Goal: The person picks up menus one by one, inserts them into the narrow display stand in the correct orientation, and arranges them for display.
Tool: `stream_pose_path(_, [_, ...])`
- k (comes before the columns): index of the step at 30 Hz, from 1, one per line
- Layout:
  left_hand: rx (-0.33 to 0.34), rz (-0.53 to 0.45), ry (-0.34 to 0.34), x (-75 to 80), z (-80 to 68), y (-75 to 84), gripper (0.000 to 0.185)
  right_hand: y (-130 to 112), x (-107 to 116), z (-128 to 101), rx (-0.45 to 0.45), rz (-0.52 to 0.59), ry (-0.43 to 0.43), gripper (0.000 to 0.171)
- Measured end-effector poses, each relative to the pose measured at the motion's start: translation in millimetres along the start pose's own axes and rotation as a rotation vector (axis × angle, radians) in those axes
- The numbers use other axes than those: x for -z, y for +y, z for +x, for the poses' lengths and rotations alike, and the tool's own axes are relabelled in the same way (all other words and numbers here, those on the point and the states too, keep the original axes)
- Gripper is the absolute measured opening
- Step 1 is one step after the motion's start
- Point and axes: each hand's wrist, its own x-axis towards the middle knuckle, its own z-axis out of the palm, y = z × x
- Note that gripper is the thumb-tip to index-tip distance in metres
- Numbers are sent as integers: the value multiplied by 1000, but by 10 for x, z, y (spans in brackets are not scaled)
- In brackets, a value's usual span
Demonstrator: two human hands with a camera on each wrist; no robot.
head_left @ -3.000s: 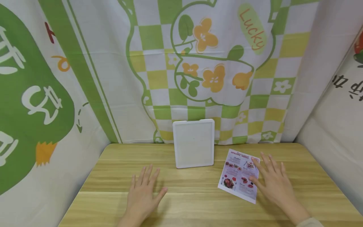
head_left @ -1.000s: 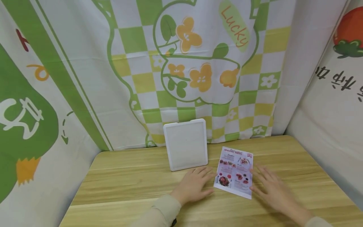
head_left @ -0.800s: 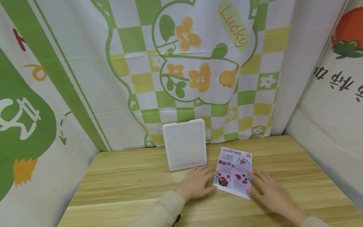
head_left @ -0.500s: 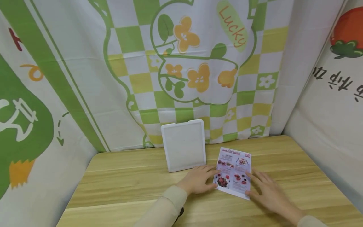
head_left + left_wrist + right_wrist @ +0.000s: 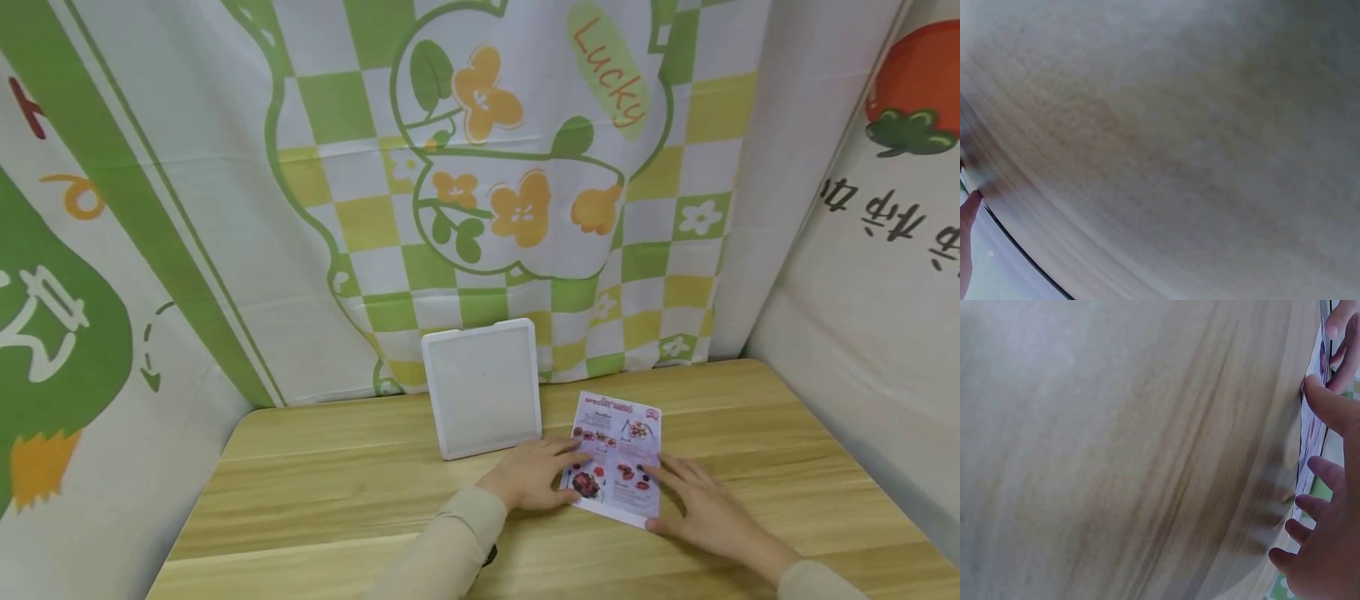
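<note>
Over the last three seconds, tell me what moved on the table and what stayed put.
The left hand crossed rightward from the bare table to the leaflet's left edge; the right hand stayed at its right edge. The leaflet turned slightly. The white tray still leans on the curtain.

White square board [image 5: 482, 388] leans upright against the checked flower cloth [image 5: 517, 167]; wooden table [image 5: 330, 492] beneath — pale, streaked grain.

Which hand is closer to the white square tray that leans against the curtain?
The left. The left hand lies just in front of the white square tray, near its lower right corner; the right hand lies farther right, beyond the printed paper leaflet.
</note>
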Motion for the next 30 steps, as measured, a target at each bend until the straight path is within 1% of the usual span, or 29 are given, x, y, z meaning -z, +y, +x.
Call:
stream_pose_path(5, [16, 13, -15, -8, 6, -6, 64, 23, -18, 24, 16, 11, -4, 82])
stream_pose_path(8, [29, 4, -6, 16, 12, -9, 64, 25, -6, 62, 29, 5, 4, 81])
stream_pose_path(13, [46, 0, 11, 42, 20, -11, 62, 3, 29, 119, 27, -6, 9, 79])
stream_pose_path(16, [39, -1, 18, 33, 17, -7, 61, -18, 35, 124, 9, -9, 18, 78])
stream_pose_path(22, [36, 1, 24, 13, 2, 35, 60, -46, 22, 105, -59, -15, 51, 79])
stream_pose_path(27, [53, -17, 23, -2, -7, 79, 59, -35, -2, 85, -108, -25, 64, 85])
stream_pose_path(30, [64, -23, 19, -23, -9, 95, 59, -32, -14, 72, -125, -22, 68, 83])
